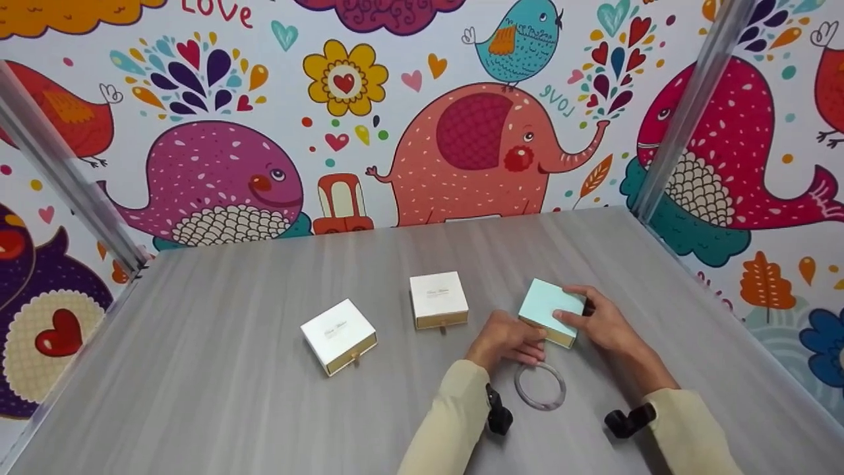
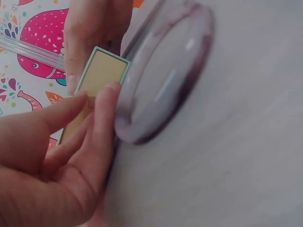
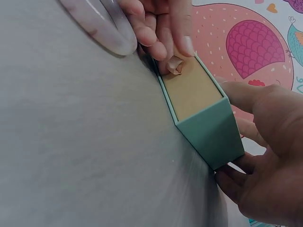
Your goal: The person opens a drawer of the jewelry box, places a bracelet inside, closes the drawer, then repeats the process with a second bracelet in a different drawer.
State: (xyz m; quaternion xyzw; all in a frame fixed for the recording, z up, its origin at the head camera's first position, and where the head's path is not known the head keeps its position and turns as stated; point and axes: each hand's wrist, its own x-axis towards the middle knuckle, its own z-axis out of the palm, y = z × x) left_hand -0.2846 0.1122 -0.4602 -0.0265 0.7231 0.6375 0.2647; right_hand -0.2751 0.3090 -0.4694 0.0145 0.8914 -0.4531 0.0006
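A mint-green drawer box [image 1: 546, 305] with a gold drawer front [image 3: 194, 92] rests on the grey table. My right hand [image 1: 603, 323] holds it, thumb on the top, other fingers along the far side. My left hand [image 1: 506, 338] is at the drawer front, thumb and fingertips around its small ribbon pull tab [image 3: 175, 65]; whether they pinch it is unclear. Just in front of the left hand a greyish-purple marbled bangle [image 1: 519, 389] lies flat on the table. It shows large in the left wrist view [image 2: 201, 61].
Two white drawer boxes with gold fronts stand to the left, one white box [image 1: 438, 297] near the middle and another white box [image 1: 338, 333] farther left. Printed wall panels and metal posts [image 1: 692, 112] border the grey table [image 1: 231, 396].
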